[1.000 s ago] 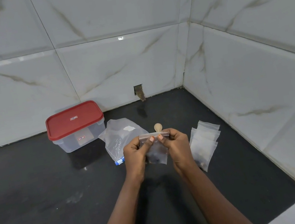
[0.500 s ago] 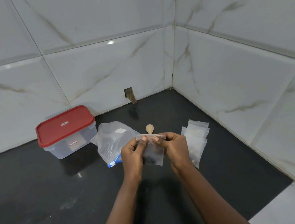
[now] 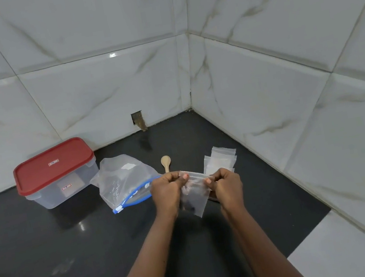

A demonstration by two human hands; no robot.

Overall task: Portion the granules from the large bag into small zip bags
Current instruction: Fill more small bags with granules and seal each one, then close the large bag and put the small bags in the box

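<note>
- Hands raised over the dark worktop [image 3: 51, 259], toward its back right corner; my left hand [image 3: 166, 196] pinches the left end of the small zip bag [image 3: 196, 199] at its top strip, thumb on the near side and fingers curled.
- My right hand [image 3: 229, 186] pinches the right end of that same strip; the bag hangs clear between the two, with dark granules low inside.
- Large bag [image 3: 123, 180] lies flat just beyond my left hand, its blue zip edge facing me; I cannot tell whether the zip is closed.
- Wooden spoon [image 3: 165, 162] lies just past my knuckles, bowl toward the back edge; it sits between the large bag and the stack of small bags [image 3: 221, 159].
- That stack lies toward the right edge; my right hand partly hides it.
- Clear container [image 3: 64, 191] stands at the back edge, left of the large bag, red lid [image 3: 53, 164] on.
</note>
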